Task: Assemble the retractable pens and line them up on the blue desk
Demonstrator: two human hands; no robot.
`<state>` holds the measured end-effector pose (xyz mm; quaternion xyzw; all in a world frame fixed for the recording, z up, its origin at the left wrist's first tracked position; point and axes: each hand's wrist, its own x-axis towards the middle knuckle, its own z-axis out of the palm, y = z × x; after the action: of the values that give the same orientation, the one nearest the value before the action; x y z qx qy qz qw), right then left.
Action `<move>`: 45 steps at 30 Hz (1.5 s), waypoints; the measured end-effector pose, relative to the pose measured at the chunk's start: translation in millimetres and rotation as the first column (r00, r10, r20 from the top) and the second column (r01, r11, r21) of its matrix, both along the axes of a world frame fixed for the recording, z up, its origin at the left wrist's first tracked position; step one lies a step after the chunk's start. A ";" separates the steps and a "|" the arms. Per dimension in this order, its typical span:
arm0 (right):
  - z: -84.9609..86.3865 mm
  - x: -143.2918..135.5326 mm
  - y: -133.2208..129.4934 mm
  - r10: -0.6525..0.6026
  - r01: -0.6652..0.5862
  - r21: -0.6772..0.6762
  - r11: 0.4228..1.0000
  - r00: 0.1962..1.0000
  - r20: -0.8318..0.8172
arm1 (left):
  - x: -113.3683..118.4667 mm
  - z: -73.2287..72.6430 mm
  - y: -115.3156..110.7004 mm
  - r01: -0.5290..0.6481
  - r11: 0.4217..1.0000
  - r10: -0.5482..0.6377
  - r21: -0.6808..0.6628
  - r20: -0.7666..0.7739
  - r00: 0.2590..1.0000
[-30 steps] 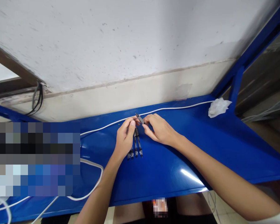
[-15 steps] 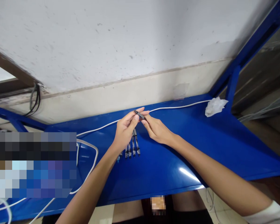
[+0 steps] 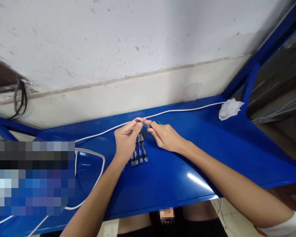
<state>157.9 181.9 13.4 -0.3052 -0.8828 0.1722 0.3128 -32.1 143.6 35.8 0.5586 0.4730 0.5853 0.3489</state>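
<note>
A black and grey pen (image 3: 146, 124) is held above the blue table between my two hands. My left hand (image 3: 128, 133) pinches its left end between thumb and fingers. On its other end, the fingers of my right hand (image 3: 164, 135) are closed. Beyond the right fingers a small teal piece (image 3: 159, 122) shows; I cannot tell whether it is part of something in that hand. Several dark pens (image 3: 142, 149) lie side by side below, each pointing toward me, partly hidden by my left hand and wrist.
The blue table (image 3: 177, 174) runs back to a pale wall (image 3: 138, 92). A white cable (image 3: 177, 111) crosses its rear and loops at the left. Crumpled white plastic (image 3: 230, 109) sits at the back right by a blue post (image 3: 251, 82). A blurred-out patch covers the left.
My left hand has shifted a little left, and more of the held pen shows between the hands. The teal piece has come into sight. The view has tilted slightly.
</note>
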 end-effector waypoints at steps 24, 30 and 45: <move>0.3 2.9 3.0 -0.085 0.082 0.078 0.994 0.996 0.033 | 8.4 4.3 -3.2 0.048 0.991 -0.063 0.124 0.123 0.990; 0.4 1.8 1.9 -0.063 0.060 0.086 0.995 0.998 0.032 | 6.5 3.5 -0.2 0.085 0.988 -0.103 0.130 0.138 0.985; 2.1 -0.8 -1.3 -0.062 0.057 0.083 0.995 0.997 0.052 | 2.0 0.2 5.4 -0.079 0.995 0.065 0.066 0.189 0.980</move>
<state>157.1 180.6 15.4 -0.3228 -0.8879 0.1182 0.3057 -30.1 149.0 36.1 0.4963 0.4365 0.6640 0.3496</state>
